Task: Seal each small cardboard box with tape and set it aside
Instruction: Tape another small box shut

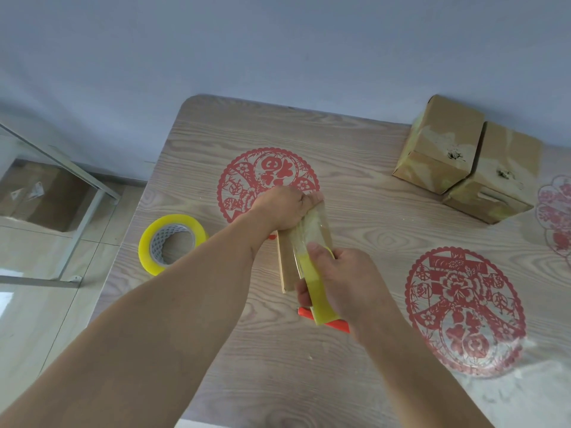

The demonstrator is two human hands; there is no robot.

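Both hands grip: left hand (285,208) the box (304,242), right hand (340,282) the tape roll (318,291); slack tape may wrinkle.

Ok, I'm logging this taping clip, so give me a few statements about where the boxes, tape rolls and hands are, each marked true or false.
1. The left hand grips the far end of the small brown cardboard box in the middle of the table. True.
2. The right hand is empty. False: it holds a yellow tape roll with its strip drawn over the box.
3. A second yellow tape roll lies flat on the wood-grain table, left of the arms. True.
4. Two taped cardboard boxes stand at the table's near left corner. False: they stand at the far right.
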